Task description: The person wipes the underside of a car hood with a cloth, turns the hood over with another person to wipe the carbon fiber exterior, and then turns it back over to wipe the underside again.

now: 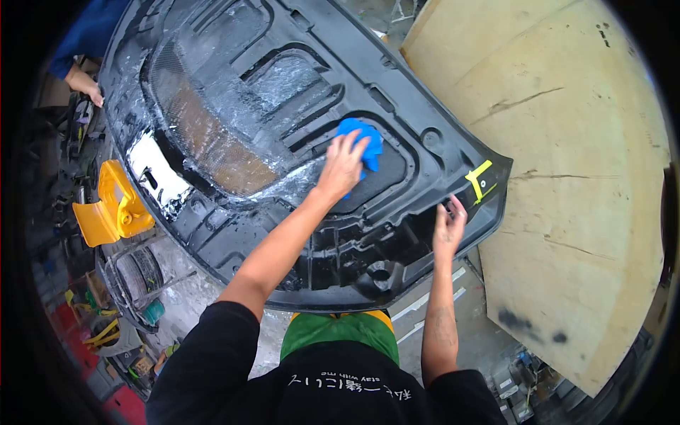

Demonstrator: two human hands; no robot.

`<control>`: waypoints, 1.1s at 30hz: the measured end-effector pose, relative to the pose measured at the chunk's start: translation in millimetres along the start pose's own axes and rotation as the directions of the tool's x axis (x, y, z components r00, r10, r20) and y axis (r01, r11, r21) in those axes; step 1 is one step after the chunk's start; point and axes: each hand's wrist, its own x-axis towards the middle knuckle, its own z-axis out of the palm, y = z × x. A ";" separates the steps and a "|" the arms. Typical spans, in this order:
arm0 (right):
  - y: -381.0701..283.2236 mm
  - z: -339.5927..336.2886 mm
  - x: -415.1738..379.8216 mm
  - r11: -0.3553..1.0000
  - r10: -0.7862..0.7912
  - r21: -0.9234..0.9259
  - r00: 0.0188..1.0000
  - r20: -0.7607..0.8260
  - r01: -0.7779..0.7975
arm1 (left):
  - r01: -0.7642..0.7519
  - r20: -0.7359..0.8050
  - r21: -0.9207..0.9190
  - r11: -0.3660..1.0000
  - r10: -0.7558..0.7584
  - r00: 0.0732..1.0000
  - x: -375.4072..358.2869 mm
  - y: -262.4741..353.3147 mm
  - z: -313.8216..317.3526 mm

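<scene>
A large black car hood (397, 152) lies underside up in front of me, with ribs, recesses and a mesh section. Whitish wet streaks cover much of its left and far side. My left hand (342, 168) grips a crumpled blue cloth (367, 142), pressed onto a recessed panel right of the hood's middle. Part of the cloth is hidden behind the fingers. Near the hood's right corner, my right hand (449, 225) is open, its fingers apart and at the surface. Yellow-green tape (479, 178) sticks to that corner, just beyond the right hand.
Another person's hand (86, 86) touches the hood's far left edge. A yellow plastic seat-like piece (113, 205) stands at the left, above tires (134, 273) and scattered parts. Large plywood sheets (574, 177) lie along the right side.
</scene>
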 end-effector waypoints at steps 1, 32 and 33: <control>13.1 -19.1 -9.8 0.986 0.168 0.019 0.985 -0.027 -0.168 | -0.016 0.047 0.062 0.998 0.013 0.999 13.7 9.4 -0.2; 157.2 -91.7 -115.6 0.653 0.736 0.216 0.675 0.044 -0.726 | 0.004 0.122 0.024 1.000 -0.007 0.993 -97.2 -69.1 -43.5; 154.2 -92.7 -114.4 0.651 0.742 0.192 0.669 0.039 -0.734 | 0.027 0.071 -0.014 1.000 -0.026 0.997 -91.9 -65.6 -45.9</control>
